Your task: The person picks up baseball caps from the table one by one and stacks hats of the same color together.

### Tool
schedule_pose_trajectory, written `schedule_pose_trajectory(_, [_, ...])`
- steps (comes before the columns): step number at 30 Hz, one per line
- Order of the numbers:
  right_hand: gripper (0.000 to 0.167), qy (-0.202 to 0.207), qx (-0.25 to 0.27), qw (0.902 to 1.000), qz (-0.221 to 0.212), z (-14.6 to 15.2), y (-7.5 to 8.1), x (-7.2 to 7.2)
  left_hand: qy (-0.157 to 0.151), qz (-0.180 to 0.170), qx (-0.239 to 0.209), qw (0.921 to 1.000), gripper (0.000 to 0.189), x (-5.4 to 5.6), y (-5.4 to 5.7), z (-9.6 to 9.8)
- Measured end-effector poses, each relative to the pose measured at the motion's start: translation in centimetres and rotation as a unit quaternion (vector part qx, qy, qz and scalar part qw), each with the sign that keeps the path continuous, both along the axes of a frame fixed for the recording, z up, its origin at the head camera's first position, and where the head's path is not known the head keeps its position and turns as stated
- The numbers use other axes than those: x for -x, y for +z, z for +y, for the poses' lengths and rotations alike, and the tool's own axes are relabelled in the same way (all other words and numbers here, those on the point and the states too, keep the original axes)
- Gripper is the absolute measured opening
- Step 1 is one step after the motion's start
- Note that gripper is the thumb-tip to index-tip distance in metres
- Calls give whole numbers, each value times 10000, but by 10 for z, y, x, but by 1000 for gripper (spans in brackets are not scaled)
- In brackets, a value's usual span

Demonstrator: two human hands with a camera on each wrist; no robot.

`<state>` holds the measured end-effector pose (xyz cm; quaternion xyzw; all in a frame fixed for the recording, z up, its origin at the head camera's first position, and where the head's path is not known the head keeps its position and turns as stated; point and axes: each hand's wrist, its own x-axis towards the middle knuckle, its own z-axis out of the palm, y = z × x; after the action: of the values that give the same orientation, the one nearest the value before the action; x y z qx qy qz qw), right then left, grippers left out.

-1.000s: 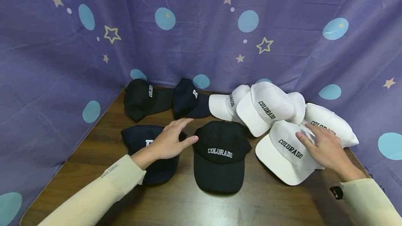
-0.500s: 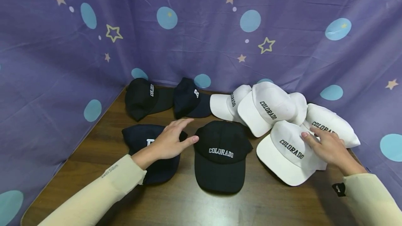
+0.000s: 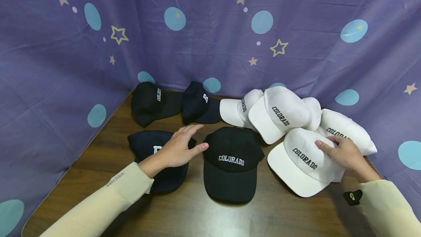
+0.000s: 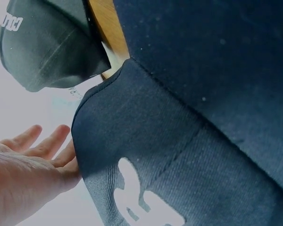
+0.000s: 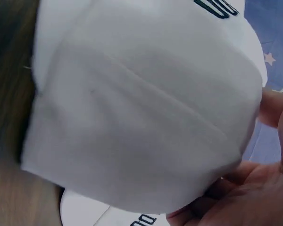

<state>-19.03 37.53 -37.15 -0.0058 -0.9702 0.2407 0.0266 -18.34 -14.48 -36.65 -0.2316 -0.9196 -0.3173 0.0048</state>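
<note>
My right hand pinches the crown of the front white baseball cap, which has dark COLORADO lettering and its brim toward me. In the right wrist view the fingers curl at the top of that white crown, thumb on one side and fingers on the other. My left hand is held with fingers extended over a navy cap with a white letter, holding nothing. A black COLORADO cap lies just right of the left thumb. In the left wrist view the navy cap fills most of the picture.
At the back left stand a black cap and a navy cap. Several white caps crowd the back right, one white cap behind my right hand. Purple patterned cloth surrounds the brown wooden table.
My right hand has closed its fingers on the white cap's crown, and the cap has tilted and shifted slightly. The left hand has stayed in place.
</note>
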Motion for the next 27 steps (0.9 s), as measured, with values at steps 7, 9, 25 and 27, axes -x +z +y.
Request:
schedule_pose_trajectory(7, [55, -310, 549, 9980, -20, -4, 4, -4, 21, 19, 18, 10000, 72, 0, -1, -1])
schedule_pose_trajectory(9, [48, -325, 701, 9970, 65, -5, 5, -5, 31, 20, 27, 10000, 73, 0, -1, -2])
schedule_pose_trajectory(25, [23, 1126, 3405, 9318, -559, 9, 11, -9, -44, 12, -10, 10000, 74, 0, 0, -1])
schedule_pose_trajectory(27, [25, 1375, 3430, 9269, -653, 9, 12, -10, -66, 29, -31, 10000, 74, 0, 0, 1])
